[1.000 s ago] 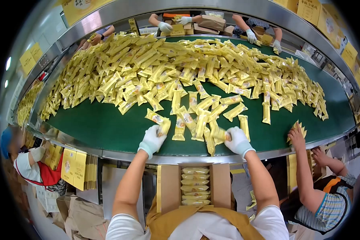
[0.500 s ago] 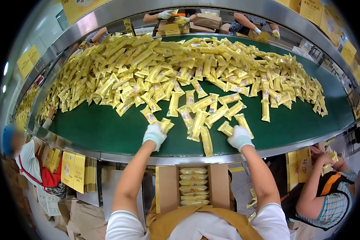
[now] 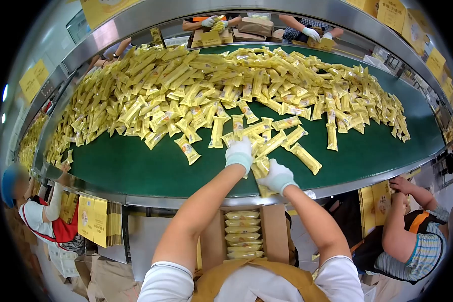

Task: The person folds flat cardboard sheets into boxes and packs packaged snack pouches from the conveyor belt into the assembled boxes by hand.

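Observation:
Yellow wrapped snack packets lie in a long heap on the green conveyor belt. Both my hands wear white gloves and are close together at the near edge of the loose packets. My left hand has its fingers curled down on packets, and the end of one shows beneath it. Just right of it, my right hand is closed on a yellow packet. Below the belt, an open cardboard box in front of me holds a stacked column of packets.
A metal rim edges the belt. Folded yellow cartons stand at the left, more cartons at the right. Co-workers sit on both sides; gloved hands of others work across the belt.
My left hand has moved right to the middle packets. My right hand has moved left beside it. The packet near my left hand's former place now lies alone on the belt.

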The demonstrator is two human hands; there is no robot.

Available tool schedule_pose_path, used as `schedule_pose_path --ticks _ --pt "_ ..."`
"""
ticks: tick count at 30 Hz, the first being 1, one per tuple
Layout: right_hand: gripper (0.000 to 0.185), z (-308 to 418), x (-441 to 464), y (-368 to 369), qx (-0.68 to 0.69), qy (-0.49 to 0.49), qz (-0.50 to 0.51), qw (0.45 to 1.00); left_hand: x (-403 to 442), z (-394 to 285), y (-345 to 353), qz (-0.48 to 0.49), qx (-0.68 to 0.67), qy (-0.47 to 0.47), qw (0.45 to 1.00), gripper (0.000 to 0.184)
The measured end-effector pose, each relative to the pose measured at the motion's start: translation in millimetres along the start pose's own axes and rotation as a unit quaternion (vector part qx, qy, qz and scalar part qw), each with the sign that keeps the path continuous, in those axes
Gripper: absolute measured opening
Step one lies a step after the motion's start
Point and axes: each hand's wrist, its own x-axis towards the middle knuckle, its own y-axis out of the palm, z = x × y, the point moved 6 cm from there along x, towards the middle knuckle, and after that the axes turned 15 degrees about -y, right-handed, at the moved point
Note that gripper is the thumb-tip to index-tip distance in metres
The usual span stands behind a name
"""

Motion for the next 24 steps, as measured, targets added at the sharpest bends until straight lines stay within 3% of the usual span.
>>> schedule_pose_path --ticks 2,4,6,7,8,9,12,13,16,17,21,24 --pt "0.067 -6.1 -6.8 -13.6 -0.036 -0.016 0.025 0.999 -12.3 3.8 -4.9 -0.016 -0.003 0.004 1.000 0.057" --pt "0.040 -13.8 -19.4 -33.7 -0.111 -0.046 -0.033 0.992 -20.2 19.1 -9.7 -0.008 0.010 0.007 1.000 0.060" --pt "0.029 -51.0 -17.0 -25.6 -0.243 -0.087 -0.136 0.956 -26.3 44.8 -16.9 -0.027 0.036 -0.008 0.999 0.060" --pt "0.025 -58.4 -22.0 -27.7 -0.290 -0.112 -0.175 0.934 -33.8 54.1 -27.9 -0.020 0.066 0.010 0.998 0.053" --pt "0.022 -61.5 -27.8 -28.4 -0.337 -0.137 -0.214 0.907 -29.4 72.0 -20.4 -0.103 0.078 0.068 0.989 0.050" --pt "0.022 -62.2 -33.2 -20.6 -0.374 -0.164 -0.218 0.886 -30.9 84.3 -17.9 -0.107 0.110 0.097 0.983 0.048" --pt "0.056 -47.6 -57.4 -15.1 -0.289 -0.212 -0.212 0.909 -44.7 108.7 5.6 -0.181 0.197 0.213 0.940 0.049" --pt "0.081 -44.9 -64.5 -11.6 -0.263 -0.219 -0.218 0.914 -51.5 114.4 16.5 -0.185 0.224 0.248 0.924 0.063" --pt "0.091 -29.6 -82.2 -11.6 -0.257 -0.227 -0.254 0.904 -92.1 101.1 -1.6 -0.159 0.185 0.242 0.939 0.084" --pt "0.102 -34.8 -79.2 -8.4 -0.274 -0.214 -0.233 0.908 -86.9 102.2 -0.2 -0.127 0.192 0.234 0.945 0.101" --pt "0.115 -62.5 -51.4 -20.5 -0.202 -0.075 -0.038 0.976 -68.3 112.1 -6.9 -0.038 0.120 0.162 0.979 0.111" --pt "0.104 -61.7 -36.3 -34.5 -0.229 -0.049 0.078 0.969 -69.9 120.0 9.9 -0.045 0.184 0.149 0.971 0.115"
